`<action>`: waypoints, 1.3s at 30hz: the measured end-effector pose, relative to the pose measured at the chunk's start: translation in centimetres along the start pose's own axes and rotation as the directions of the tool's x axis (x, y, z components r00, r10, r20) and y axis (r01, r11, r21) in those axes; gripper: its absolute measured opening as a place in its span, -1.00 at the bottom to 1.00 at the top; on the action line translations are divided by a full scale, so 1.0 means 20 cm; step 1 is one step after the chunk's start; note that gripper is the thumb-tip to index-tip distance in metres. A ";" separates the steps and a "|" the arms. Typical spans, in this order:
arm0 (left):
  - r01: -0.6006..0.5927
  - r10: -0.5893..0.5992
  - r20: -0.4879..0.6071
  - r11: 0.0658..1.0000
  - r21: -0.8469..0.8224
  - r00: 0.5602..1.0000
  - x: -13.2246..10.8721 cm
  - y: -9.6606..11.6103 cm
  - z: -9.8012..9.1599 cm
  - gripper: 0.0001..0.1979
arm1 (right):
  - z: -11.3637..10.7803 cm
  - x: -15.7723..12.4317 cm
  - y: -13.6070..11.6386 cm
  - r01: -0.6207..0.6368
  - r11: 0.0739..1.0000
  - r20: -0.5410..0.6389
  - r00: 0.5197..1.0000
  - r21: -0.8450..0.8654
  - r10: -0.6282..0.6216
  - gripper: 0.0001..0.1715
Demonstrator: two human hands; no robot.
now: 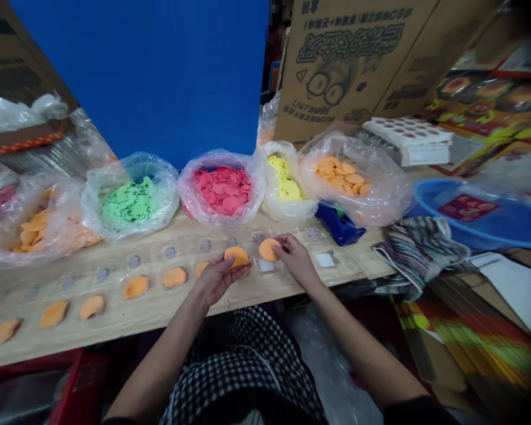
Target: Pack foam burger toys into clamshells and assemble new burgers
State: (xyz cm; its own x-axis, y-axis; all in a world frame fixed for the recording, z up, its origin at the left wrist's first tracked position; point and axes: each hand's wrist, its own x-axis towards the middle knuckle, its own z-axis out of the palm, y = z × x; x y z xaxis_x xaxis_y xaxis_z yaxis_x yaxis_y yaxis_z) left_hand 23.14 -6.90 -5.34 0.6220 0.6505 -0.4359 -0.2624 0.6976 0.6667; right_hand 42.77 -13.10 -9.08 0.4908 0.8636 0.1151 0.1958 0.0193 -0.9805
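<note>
Pinching narrowly, our right hand [294, 260] grips an orange disc [269, 249] between thumb and fingertips, while our left hand [219, 280] closes just as narrowly on a second orange disc [236, 257]. We hold the two discs just apart, above the middle of a clear blister sheet [133, 261] that lies along a pale wooden board [168, 311]. Row upon row, we see more orange discs [136, 287] seated in its pockets to our left, while pockets to our right hold small white squares [325, 260]. Behind the board, we have open plastic bags of paper-like shapes in a line: green shapes [130, 200], pinkish-red shapes [223, 190], yellow shapes [285, 180] and orange shapes [343, 177], with another bag of orange shapes [39, 227] at far left. Beside the last bag, we see a blue plastic holder [340, 225], and further right a striped cloth [418, 254] lies against a blue plastic basin [473, 212]. A stack of printed cards [407, 139] sits in front of a large cardboard box [349, 65], and a blue panel [137, 71] rises behind the bags. Below the board, our lap shows a black-and-white checked garment [243, 366].
</note>
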 end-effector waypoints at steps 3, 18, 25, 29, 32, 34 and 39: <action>-0.022 0.022 -0.007 1.000 0.003 1.000 0.01 0.01 0.00 -0.76 | -0.03 0.00 0.08 -0.003 0.984 0.046 0.999 -0.180 0.011 -0.73; 0.026 -0.027 0.032 0.999 0.039 0.999 0.03 -0.02 0.07 -0.79 | 0.03 -0.05 0.03 0.266 0.457 0.179 0.958 -0.849 -0.226 -0.83; 0.029 -0.034 0.082 0.998 0.061 0.996 0.04 -0.03 0.11 -0.79 | 0.02 -0.07 -0.01 0.251 0.565 0.109 0.956 -0.786 -0.273 -0.83; 0.016 -0.039 0.189 0.992 0.126 0.981 0.05 -0.05 0.16 -0.76 | 0.00 -0.08 -0.11 0.274 0.840 0.081 0.960 -0.469 -0.267 -0.79; 0.004 -0.057 0.266 0.981 0.194 0.962 0.08 -0.07 0.23 -0.72 | -0.05 -0.08 -0.15 0.252 0.926 0.077 0.968 -0.281 -0.239 -0.79; -0.007 -0.074 0.291 0.964 0.267 0.954 0.11 -0.07 0.27 -0.67 | -0.12 -0.07 -0.14 0.165 0.965 0.002 0.986 -0.201 -0.168 -0.76; -0.062 -0.036 0.216 0.900 0.432 0.976 0.23 -0.02 0.31 -0.63 | -0.30 -0.01 0.01 -0.008 0.987 -0.079 0.997 -0.160 -0.005 -0.71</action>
State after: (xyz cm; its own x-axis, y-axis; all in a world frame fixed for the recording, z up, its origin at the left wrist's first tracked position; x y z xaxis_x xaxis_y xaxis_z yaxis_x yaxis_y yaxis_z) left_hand 30.66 -6.01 -3.91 0.7761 0.5442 -0.3187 0.0439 0.4575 0.8881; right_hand 47.86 -16.21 -8.33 0.5556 0.8209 0.1318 0.3253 -0.0688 -0.9431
